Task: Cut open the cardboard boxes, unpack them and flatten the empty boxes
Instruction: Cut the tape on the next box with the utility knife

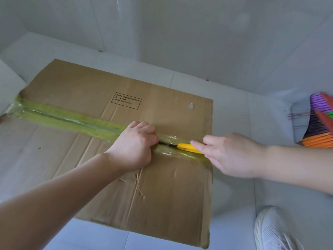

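Cardboard box (126, 159) sits on the white tiled floor (234, 109), top face up, filling the middle of the view. Flaps closed, centre seam sealed with yellow-green tape (72, 120) running left to right. Contents not visible, so can't tell whether anything is inside.

Left hand (135, 147) is a closed fist, knuckles down on the seam at mid-box; can't tell if it's pinching tape or just bracing.

Right hand (232, 156) grips the yellow utility knife (189, 147), index finger laid along the handle. Blade points left along the seam toward the left fist, tip just beside it.

Handling, my read: corrugated board, light, stiff across the panel but dents easily; near flap already shows creases and gouges. Tape is glossy and likely slick, so keep the cut shallow. Best hold is pressing flat on a flap beside the seam, off the blade line. Left fist sits in the blade's path: risk.

Broom (317, 123) and dustpan far right, shoe (273, 231) near right.
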Demonstrator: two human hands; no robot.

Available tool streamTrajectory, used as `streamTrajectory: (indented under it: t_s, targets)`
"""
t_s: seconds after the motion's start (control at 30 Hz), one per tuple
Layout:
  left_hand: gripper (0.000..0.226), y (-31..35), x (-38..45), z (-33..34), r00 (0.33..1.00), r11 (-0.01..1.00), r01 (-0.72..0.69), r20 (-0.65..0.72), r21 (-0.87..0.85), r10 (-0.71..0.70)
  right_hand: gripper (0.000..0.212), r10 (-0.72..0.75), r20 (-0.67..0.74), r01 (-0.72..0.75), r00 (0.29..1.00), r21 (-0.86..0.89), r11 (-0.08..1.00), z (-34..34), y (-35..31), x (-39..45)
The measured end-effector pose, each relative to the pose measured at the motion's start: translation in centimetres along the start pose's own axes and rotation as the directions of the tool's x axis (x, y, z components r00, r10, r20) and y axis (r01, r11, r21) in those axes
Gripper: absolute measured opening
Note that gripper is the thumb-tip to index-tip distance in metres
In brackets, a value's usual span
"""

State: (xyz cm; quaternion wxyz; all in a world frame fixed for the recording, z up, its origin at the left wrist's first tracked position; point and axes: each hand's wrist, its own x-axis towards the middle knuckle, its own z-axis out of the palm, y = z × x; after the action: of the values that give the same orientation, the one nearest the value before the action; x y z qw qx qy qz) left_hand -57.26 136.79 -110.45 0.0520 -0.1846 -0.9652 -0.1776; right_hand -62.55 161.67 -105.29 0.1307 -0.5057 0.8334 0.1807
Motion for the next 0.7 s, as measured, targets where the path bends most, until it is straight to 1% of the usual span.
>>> streamTrajectory:
  t_s: [0.1,0.17,0.27,0.4,0.6,0.7]
  targets:
    - [0.045,0.4,0.3,0.2,0.999,0.999,-0.038,-0.002,0.000,0.038,0.055,-0.007,-0.076,0.009,0.997,0.025,1.000,-0.4,0.1,-0.3]
    - [0.045,0.8,0.5,0.4,0.999,0.999,-0.047,0.004,0.001,0.047,0.054,-0.028,-0.116,0.027,0.993,-0.016,1.000,-0.9,0.2,-0.8]
    - [0.044,1.3,0.9,0.6,0.998,0.999,-0.054,0.018,-0.002,0.054,0.053,-0.038,-0.193,0.035,0.980,-0.024,0.999,-0.5,0.6,-1.4]
    - [0.044,2.0,1.5,0.9,0.997,0.997,-0.071,0.038,-0.007,0.071,0.054,-0.026,-0.227,0.024,0.974,-0.013,1.000,0.2,1.1,-2.2]
    - [0.043,2.6,1.9,1.2,0.996,0.997,-0.071,0.049,-0.013,0.072,0.054,-0.013,-0.229,0.015,0.973,0.006,1.000,0.5,1.5,-3.2]
    - [0.041,3.1,2.2,1.4,0.996,0.998,-0.071,0.055,-0.004,0.071,0.055,-0.008,-0.255,0.014,0.967,0.023,1.000,0.8,1.8,-3.5]
